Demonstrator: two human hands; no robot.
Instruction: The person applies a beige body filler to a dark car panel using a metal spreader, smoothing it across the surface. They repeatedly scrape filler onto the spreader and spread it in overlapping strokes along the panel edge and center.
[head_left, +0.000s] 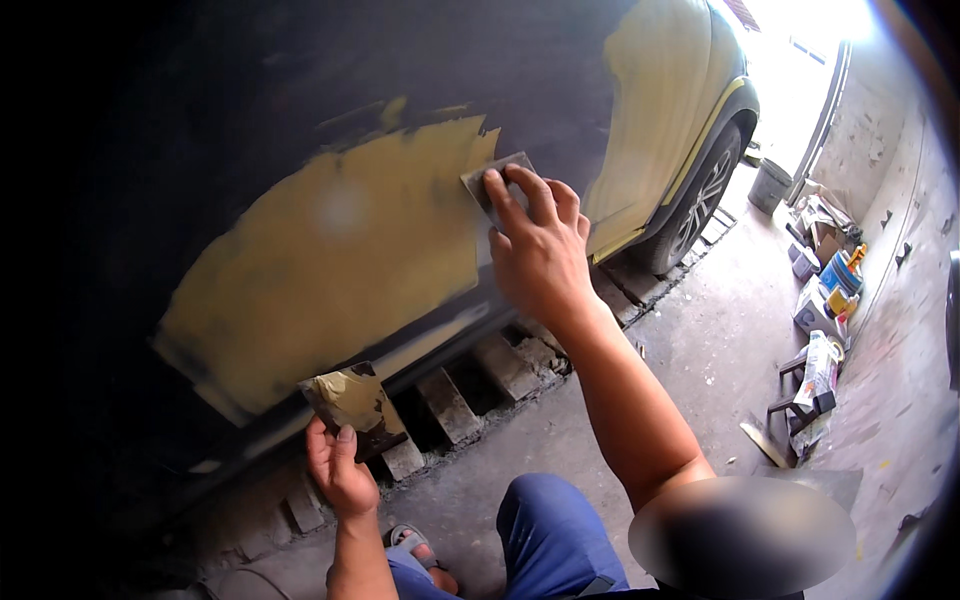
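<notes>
A dark car side panel (480, 60) fills the upper left, with a broad yellow patch of body filler (340, 230) spread over it. My right hand (545, 250) grips a flat, thin spreader (519, 161), fingertips pressed on its face, at the patch's right edge. Lower left, my left hand (342, 475) holds a dark flat plate (383, 425) by its near edge, thumb on top. A lump of yellow filler (345, 390) lies on that plate, just off the car's lower edge. More filler covers the panel (655, 90) towards the wheel.
Slats with gaps between them (450, 405) run under the car's side. The wheel (700, 200) is at upper right, near a grey bucket (770, 186). Tins, boxes and a small dark stool (790, 405) line the right wall. My knee (555, 530) is at the bottom.
</notes>
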